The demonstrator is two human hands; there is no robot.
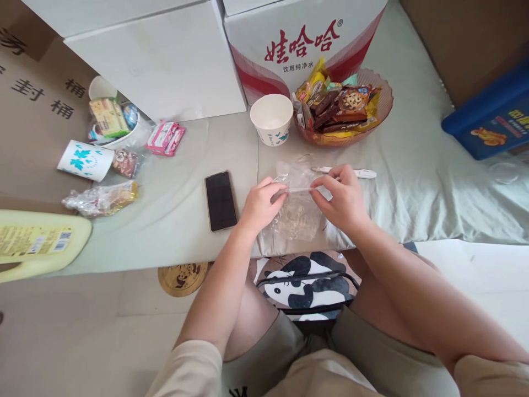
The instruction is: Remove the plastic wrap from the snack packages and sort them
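Between my two hands is a clear plastic bag [300, 218], crinkled and lying partly on the cloth-covered surface. My left hand [264, 203] pinches its left side between thumb and fingers. Opposite it, my right hand [339, 197] pinches the right side. Just behind my right hand lies a white utility knife [363, 173], partly hidden by the fingers. A dark-screened phone [221, 201] rests to the left of my left hand. Beyond the hands stand a white paper bowl [271, 121] and a pink-tinted glass bowl [384, 107] heaped with wrapped snacks.
Farther left are a tipped paper cup [86, 160], pink packets [164, 138], wrapped snacks [105, 199] and a filled paper bowl [134, 132]. White boxes [161, 60] line the back. A yellow jug [45, 240] lies at left, a blue container [487, 118] at right.
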